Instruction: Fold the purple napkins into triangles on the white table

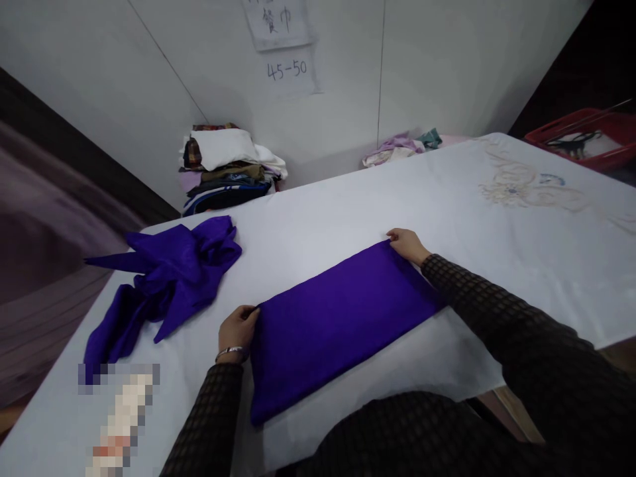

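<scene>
White-covered table (348, 218) set against a pale panelled wall, with two paper signs (284, 46) taped high on the wall. Person stands at the near edge, dark checked sleeves reaching out over the cover.

- Folded purple cloth (338, 324) lies flat on the table straight in front of the person. It is one smooth rectangle whose long axis runs left to right, the right end swung farther away than the left.
- Left hand (238, 328) is at the cloth's far left corner, fingers curled in and closed on the edge. There is a bracelet (231, 351) on that wrist.
- Right hand (407, 245) is at the far right corner, fingers held together and bent down onto the fabric. Cannot tell whether the thumb is tucked under the edge.
- Both hands sit on the ends of the same far long edge, and the body of the cloth lies nearward from each of them. Because of the tilt, the left hand is drawn close in and the right arm is stretched well out.

Round about:
- A crumpled heap of purple cloths (169, 278) lies to the left, apart from the folded one.
- A stack of folded textiles (228, 169) stands at the far left by the wall.
- A small pastel heap (402, 147) lies farther right.
- Pale embroidery (521, 189) marks the cover at far right.
- A red basket (586, 136) sits beyond the table's right end.
</scene>
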A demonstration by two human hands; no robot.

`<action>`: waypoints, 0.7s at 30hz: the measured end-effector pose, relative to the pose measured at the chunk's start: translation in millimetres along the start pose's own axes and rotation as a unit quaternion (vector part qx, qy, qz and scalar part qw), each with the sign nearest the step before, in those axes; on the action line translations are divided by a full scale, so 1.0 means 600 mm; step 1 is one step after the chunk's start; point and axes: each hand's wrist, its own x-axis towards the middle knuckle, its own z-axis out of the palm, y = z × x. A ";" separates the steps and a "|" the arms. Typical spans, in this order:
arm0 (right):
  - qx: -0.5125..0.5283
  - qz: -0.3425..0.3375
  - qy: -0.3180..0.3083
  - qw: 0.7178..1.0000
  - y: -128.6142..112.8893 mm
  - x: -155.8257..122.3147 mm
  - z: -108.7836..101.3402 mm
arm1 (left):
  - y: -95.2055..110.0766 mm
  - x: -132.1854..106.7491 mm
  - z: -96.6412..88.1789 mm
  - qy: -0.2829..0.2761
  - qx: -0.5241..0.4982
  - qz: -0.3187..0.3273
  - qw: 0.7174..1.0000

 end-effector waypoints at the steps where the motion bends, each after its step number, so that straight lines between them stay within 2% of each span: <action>1: -0.006 0.000 -0.002 1.000 -0.002 0.000 -0.001 | 0.000 0.000 0.001 0.004 0.005 0.005 1.000; 10: -0.047 -0.009 -0.021 0.999 -0.009 -0.002 -0.006 | -0.002 -0.003 0.007 0.013 0.022 0.030 0.999; 14: -0.053 -0.017 -0.017 0.998 -0.002 0.001 -0.004 | 0.002 -0.009 0.007 0.007 -0.017 0.022 1.000; 17: -0.044 -0.034 -0.023 0.998 0.008 -0.001 -0.006 | 0.005 -0.031 0.002 0.017 -0.088 0.035 0.995; 19: -0.028 -0.052 -0.025 0.998 0.020 -0.005 -0.008 | 0.003 -0.055 -0.004 0.024 -0.132 0.071 0.988; 21: -0.005 -0.055 -0.024 0.998 0.032 -0.009 -0.012 | -0.002 -0.080 -0.009 -0.008 -0.160 0.119 0.980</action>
